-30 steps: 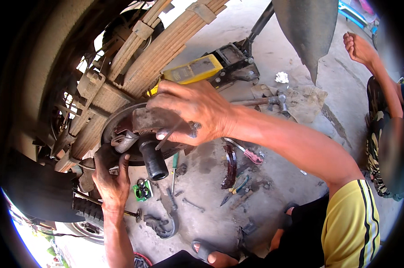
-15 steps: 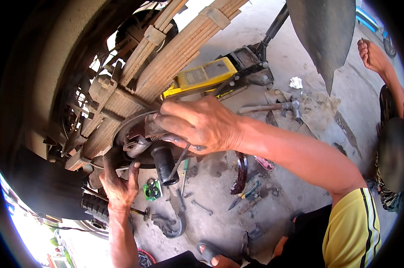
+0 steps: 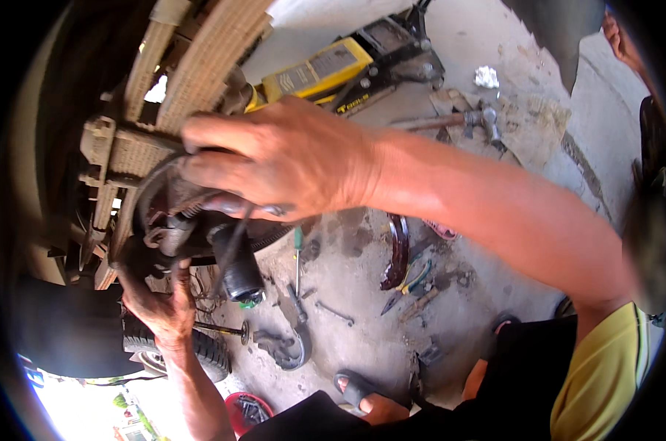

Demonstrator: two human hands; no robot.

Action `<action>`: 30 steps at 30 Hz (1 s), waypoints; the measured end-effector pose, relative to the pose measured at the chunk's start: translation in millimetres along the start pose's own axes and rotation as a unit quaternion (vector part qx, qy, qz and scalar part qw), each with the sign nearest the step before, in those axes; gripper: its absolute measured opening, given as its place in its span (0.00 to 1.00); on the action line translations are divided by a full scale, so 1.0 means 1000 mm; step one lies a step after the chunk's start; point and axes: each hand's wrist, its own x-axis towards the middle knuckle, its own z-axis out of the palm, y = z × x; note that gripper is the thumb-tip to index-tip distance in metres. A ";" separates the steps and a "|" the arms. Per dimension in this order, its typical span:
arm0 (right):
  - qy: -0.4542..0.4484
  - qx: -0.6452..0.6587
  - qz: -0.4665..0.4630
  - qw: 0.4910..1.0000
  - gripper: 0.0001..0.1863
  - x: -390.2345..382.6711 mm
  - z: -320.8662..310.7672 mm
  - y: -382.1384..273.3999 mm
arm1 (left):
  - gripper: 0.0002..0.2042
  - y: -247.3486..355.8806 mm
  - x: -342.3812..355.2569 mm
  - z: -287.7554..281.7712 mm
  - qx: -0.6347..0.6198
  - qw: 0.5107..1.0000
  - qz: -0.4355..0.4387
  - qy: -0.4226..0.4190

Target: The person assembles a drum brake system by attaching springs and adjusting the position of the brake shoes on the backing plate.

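Note:
A dark, greasy brake assembly [image 3: 152, 198] with a round backing plate and a coil spring is in front of me, at the left. From its middle juts a black cylindrical hub spindle [image 3: 236, 264]. My right hand [image 3: 274, 162] is over the assembly's upper part, fingers curled. A thin dark metal rod [image 3: 232, 253] sticks out below those fingers; its upper end is hidden in the hand. At the lower left edge, my left hand [image 3: 160, 305] grips the assembly, thumb on the near side and fingertips partly hidden in shadow.
Leaf springs [image 3: 208, 59] rise behind the assembly. A yellow and black floor jack [image 3: 325, 66] stands beyond. On the concrete lie a hammer [image 3: 450, 120], a screwdriver [image 3: 297, 253], pliers [image 3: 410, 283] and curved brake shoes [image 3: 397, 253]. A red bowl [image 3: 233, 411] is near my left arm. Another person's hand [image 3: 620, 40] is far right.
The view has shifted, so the assembly and both hands appear further left. My right hand stays over the assembly's upper part and my left hand at its lower edge.

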 end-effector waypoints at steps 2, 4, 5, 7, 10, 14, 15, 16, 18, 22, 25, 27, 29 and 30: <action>-0.004 0.012 -0.008 1.000 0.15 0.009 0.003 0.000 | 0.35 0.001 0.001 -0.012 0.017 1.000 -0.002 0.021; -0.046 -0.006 -0.018 0.999 0.18 0.019 -0.007 -0.001 | 0.36 0.007 0.008 -0.014 -0.023 0.998 0.028 0.053; -0.043 -0.018 -0.032 0.998 0.17 0.024 -0.015 -0.002 | 0.37 0.020 0.016 -0.022 0.010 0.998 0.039 0.048; -0.054 -0.035 -0.032 0.997 0.17 0.015 -0.009 0.002 | 0.38 0.019 0.021 0.001 0.011 0.998 0.053 0.040; -0.031 -0.029 -0.041 0.998 0.17 0.013 -0.002 0.002 | 0.36 0.015 0.024 0.000 0.054 0.994 0.080 0.048; -0.015 -0.027 -0.050 0.998 0.16 0.009 0.007 -0.003 | 0.35 0.027 0.027 0.012 0.057 0.983 0.154 0.080; -0.011 -0.031 -0.053 0.998 0.16 0.007 0.005 -0.004 | 0.35 0.031 0.029 0.016 0.043 0.985 0.139 0.090; -0.005 -0.035 -0.059 0.998 0.16 0.008 0.008 -0.005 | 0.35 0.031 0.028 0.019 0.031 0.987 0.120 0.101; 0.004 -0.037 -0.065 0.997 0.16 0.008 0.009 -0.006 | 0.35 0.028 0.028 0.018 0.041 0.988 0.115 0.096; 0.017 -0.044 -0.074 0.996 0.15 0.005 0.008 -0.005 | 0.38 0.005 0.031 0.012 0.066 0.979 0.173 0.089; 0.017 -0.056 -0.078 0.995 0.15 0.003 0.006 -0.005 | 0.41 -0.006 0.032 0.015 0.041 0.979 0.180 0.085; 0.028 -0.047 -0.078 0.995 0.15 0.008 0.014 -0.009 | 0.41 -0.007 0.026 0.012 0.010 0.984 0.156 0.081; -0.003 0.002 -0.007 1.000 0.15 0.008 0.003 -0.008 | 0.42 0.000 0.029 0.021 -0.024 0.985 0.149 0.085; -0.021 0.028 0.046 0.998 0.15 0.007 -0.012 -0.007 | 0.41 0.011 0.037 0.031 -0.037 0.983 0.160 0.087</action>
